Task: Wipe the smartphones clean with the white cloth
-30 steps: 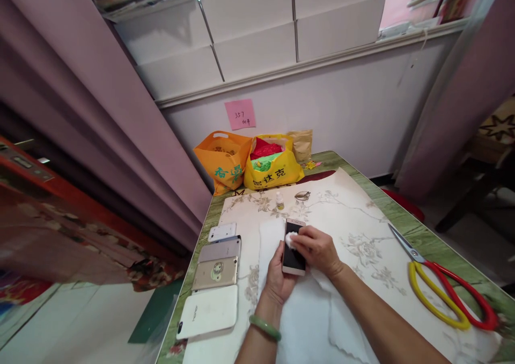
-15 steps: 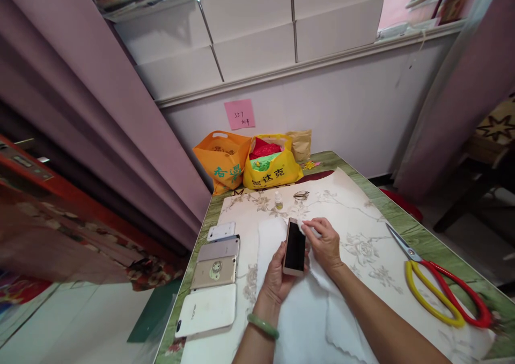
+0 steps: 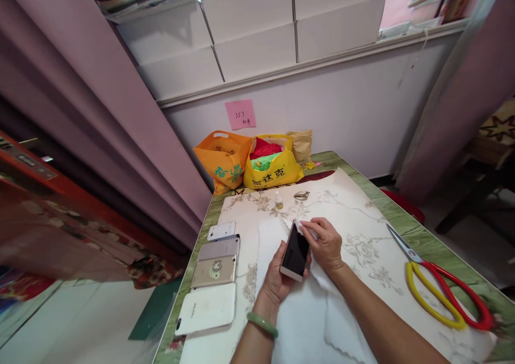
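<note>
My left hand (image 3: 276, 278), a green bangle on its wrist, wraps around a smartphone (image 3: 295, 254) with a dark screen and pale gold frame. The phone is tilted, screen towards me. At its upper right edge, my right hand (image 3: 326, 245) pinches a bit of white cloth (image 3: 300, 225) against the glass; most of that cloth is hidden by the fingers. A larger white cloth (image 3: 300, 321) lies spread on the table beneath both hands.
Several phones, including a white one (image 3: 207, 309), lie face down at the left. Large scissors (image 3: 436, 283) rest open at the right. Beyond my hands are a small bottle (image 3: 278, 200) and glasses (image 3: 301, 195). An orange bag (image 3: 221, 157) and a yellow bag (image 3: 269, 165) stand at the back.
The phone has tilted, its lower end shifting slightly left. My right hand has moved a little left along the phone's top with the cloth.
</note>
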The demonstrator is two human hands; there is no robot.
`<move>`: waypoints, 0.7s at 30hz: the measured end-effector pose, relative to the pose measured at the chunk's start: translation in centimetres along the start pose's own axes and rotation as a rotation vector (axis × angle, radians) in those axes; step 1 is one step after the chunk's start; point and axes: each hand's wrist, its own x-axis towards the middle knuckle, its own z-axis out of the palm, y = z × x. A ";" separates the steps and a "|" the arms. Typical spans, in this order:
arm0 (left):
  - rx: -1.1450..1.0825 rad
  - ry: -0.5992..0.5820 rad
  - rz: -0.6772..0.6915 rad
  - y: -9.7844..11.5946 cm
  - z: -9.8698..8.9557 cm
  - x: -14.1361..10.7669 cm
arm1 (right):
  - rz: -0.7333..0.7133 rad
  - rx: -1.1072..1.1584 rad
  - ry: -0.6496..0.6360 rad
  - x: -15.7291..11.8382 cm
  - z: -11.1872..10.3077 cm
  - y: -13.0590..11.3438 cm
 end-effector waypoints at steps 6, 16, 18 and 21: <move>-0.136 0.135 0.145 -0.2 -0.3 0.2 | -0.386 0.094 -0.282 -0.6 -0.2 -1.6; 0.013 0.017 0.067 -0.2 0.4 -0.1 | -0.058 -0.021 -0.130 0.1 -0.3 -0.2; 0.024 0.027 0.061 -0.3 0.4 -0.1 | -0.039 -0.015 -0.126 -0.1 -0.2 -0.2; -0.033 0.129 0.168 -0.6 0.1 0.2 | -0.194 0.107 -0.283 -0.3 -0.2 -0.7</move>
